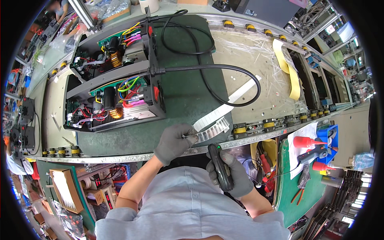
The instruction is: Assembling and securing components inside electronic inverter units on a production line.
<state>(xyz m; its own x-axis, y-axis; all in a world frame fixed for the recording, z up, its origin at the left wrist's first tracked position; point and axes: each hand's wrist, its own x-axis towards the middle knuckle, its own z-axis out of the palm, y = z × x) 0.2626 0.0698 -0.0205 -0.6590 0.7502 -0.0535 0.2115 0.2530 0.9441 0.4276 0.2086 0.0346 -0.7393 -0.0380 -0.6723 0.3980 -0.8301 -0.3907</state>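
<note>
My left hand [176, 142], in a grey glove, pinches the end of a curled strip of silvery labels [212, 131] at the bench's front edge. A longer white label strip [228, 104] runs from there toward the far right. My gloved right hand [237, 176] is wrapped around a black handheld scanner [221, 168] with a small green light at its far end, just right of the labels. Beyond my left hand stand two open electronic power units, a nearer one [116, 102] and a farther one [114, 50], showing circuit boards, copper coils and coloured wires.
Black power cables [236, 68] loop from the units over the green mat [188, 84]. A yellow paper strip [287, 70] lies at the right among scattered clear slivers. Roller rails [268, 125] edge the line. On a green side table [306, 192] are red bottles [308, 142] and pliers.
</note>
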